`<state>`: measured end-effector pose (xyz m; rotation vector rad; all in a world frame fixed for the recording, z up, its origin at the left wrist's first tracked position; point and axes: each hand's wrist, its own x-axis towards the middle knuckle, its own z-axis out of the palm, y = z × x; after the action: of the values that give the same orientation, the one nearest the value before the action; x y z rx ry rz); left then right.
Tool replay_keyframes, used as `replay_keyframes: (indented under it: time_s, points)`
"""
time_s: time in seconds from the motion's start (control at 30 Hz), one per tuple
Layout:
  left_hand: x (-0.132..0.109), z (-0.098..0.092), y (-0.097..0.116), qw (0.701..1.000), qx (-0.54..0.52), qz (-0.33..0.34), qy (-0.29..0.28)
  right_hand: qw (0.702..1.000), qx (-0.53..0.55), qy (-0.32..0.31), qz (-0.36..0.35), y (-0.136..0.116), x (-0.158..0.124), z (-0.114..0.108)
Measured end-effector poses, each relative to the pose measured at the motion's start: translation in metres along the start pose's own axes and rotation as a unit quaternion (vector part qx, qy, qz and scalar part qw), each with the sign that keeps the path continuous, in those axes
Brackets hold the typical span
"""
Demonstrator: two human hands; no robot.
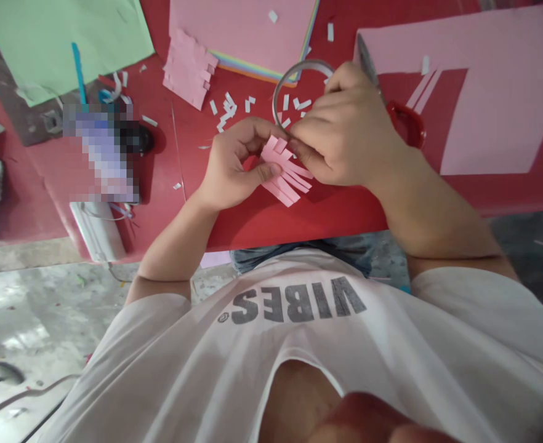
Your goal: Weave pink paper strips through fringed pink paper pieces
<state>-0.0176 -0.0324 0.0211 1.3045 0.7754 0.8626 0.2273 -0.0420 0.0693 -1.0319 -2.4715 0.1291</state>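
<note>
A small piece of pink paper (pixel 284 184), cut into strips and partly woven, is pinched between the thumb and fingers of my left hand (pixel 241 163). Its loose strips fan out toward the lower right. My right hand (pixel 343 129) has its fingers closed on a ring-shaped roll of tape (pixel 277 98) at the paper's upper right edge. Under and beyond my right hand lie scissors with red handles (pixel 407 120). A finished-looking woven pink square (pixel 189 67) rests on the red table (pixel 160 178) to the upper left.
Stacked coloured sheets (pixel 248 31) lie at the back, a green sheet (pixel 68 43) at the back left, and a cut pink sheet (pixel 502 111) at the right. White scraps (pixel 228 111) are scattered about. A white power bank-like box (pixel 98 231) sits at the left edge.
</note>
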Motion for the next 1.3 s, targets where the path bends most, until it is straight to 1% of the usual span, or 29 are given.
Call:
replay_keyframes:
  time_s: [0.07,0.13,0.33,0.43,0.53,0.57,0.6,0.7,0.77,0.83,0.93,1.07,1.13,1.3]
  points:
    - [0.000,0.001,-0.002,1.000,-0.008,-0.020,0.018,1.000,-0.008,-0.010,0.000,0.001,0.000,0.002]
    - [0.001,0.002,-0.004,0.999,-0.010,-0.025,0.036,1.000,-0.006,-0.026,0.004,0.001,0.000,0.003]
    - [0.002,0.003,-0.010,0.999,-0.004,0.012,0.052,0.997,0.060,-0.038,0.011,0.003,-0.001,0.012]
    - [0.002,0.004,-0.014,0.998,-0.002,0.018,0.063,0.996,0.090,-0.017,0.022,0.005,-0.002,0.020]
    - [0.003,0.005,-0.023,0.996,-0.004,0.009,0.085,0.997,0.072,0.007,0.014,0.003,-0.001,0.024]
    - [0.003,0.005,-0.027,0.996,-0.003,0.016,0.089,0.998,0.059,0.011,0.007,0.001,0.000,0.024]
    - [0.004,0.005,-0.031,0.995,-0.003,0.037,0.090,0.999,0.048,0.008,-0.001,-0.001,0.000,0.023]
    - [0.006,0.006,-0.039,0.988,-0.015,0.133,0.076,0.999,0.040,0.004,-0.020,-0.010,0.000,0.017]
    - [0.005,0.007,-0.039,0.985,-0.019,0.154,0.070,0.999,0.047,0.014,-0.021,-0.016,-0.001,0.013]
    - [0.003,0.008,-0.034,0.988,-0.023,0.140,0.067,0.998,0.059,0.011,-0.020,-0.020,-0.003,0.011]
    - [-0.002,0.012,-0.025,0.989,-0.045,0.122,0.066,0.997,0.074,-0.010,-0.013,-0.022,-0.004,0.009]
    - [-0.005,0.020,-0.017,0.989,-0.062,0.100,0.087,0.993,0.113,-0.011,-0.019,-0.022,-0.004,0.009]
    - [-0.007,0.024,-0.014,0.988,-0.077,0.096,0.092,0.990,0.139,-0.018,-0.010,-0.022,-0.003,0.010]
    - [-0.011,0.033,-0.008,0.986,-0.095,0.060,0.121,0.979,0.202,0.005,0.028,-0.023,-0.003,0.015]
